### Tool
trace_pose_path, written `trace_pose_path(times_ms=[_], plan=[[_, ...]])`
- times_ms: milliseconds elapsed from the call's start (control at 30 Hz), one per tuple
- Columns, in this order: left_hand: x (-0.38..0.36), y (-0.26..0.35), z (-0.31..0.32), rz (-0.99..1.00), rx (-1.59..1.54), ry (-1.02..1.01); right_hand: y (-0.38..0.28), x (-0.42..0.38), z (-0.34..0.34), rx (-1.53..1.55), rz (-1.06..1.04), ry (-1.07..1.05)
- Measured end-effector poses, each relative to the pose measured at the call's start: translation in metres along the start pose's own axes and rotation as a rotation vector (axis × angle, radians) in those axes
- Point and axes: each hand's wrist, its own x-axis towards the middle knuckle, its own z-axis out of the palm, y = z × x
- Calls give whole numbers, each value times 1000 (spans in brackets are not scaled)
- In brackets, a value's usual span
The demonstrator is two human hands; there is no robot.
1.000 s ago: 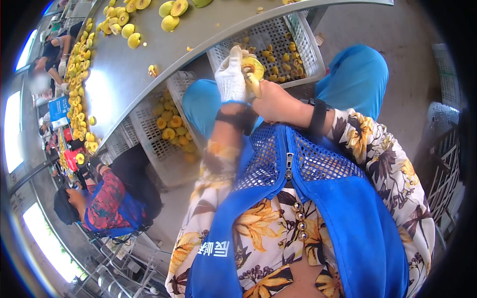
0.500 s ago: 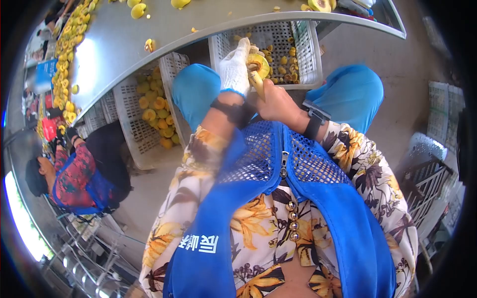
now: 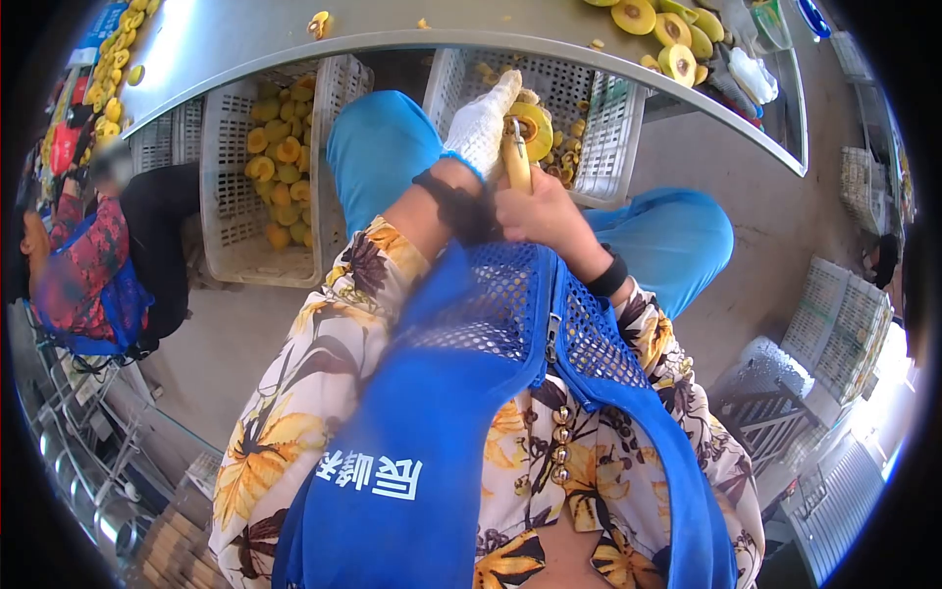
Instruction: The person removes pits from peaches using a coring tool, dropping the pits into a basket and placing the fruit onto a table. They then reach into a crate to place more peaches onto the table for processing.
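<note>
My left hand (image 3: 477, 130), in a white glove, is closed around a yellow peach half (image 3: 535, 130) with its cut face turned to my right hand. In my bare right hand (image 3: 545, 211) is a pitting tool (image 3: 516, 162) with a pale yellow handle. Its small metal tip meets the cut face near the brownish centre. Both hands are over a white plastic crate (image 3: 615, 137) between my knees, which has small yellow fruit pieces inside.
Left of my knee stands another crate (image 3: 222, 177) filled with peach halves (image 3: 285, 147). A metal table (image 3: 392, 22) runs across in front, with more halves (image 3: 677, 61) at its right end. One person (image 3: 88, 255) sits at left. Crates (image 3: 834, 319) are stacked at right.
The view has swung, bringing more of the table's right end into sight. The tool's handle now stands more upright, with its metal tip showing against the peach half. Both hands keep their holds.
</note>
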Motion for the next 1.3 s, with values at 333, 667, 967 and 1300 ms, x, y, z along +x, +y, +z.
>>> trace_pose_path(times_ms=[333, 667, 967, 1300], plan=[[-6, 16, -2, 111, 191, -13, 2, 5, -4, 278, 12, -188], [-4, 19, -1, 138, 129, -72, -21, -8, 11, 424, 53, -206], [29, 10, -33, -209, -441, 67, -13, 1, 18, 176, -232, 16], [-17, 132, -173, 783, 625, 693, 7, 48, -56, -865, -449, 687]])
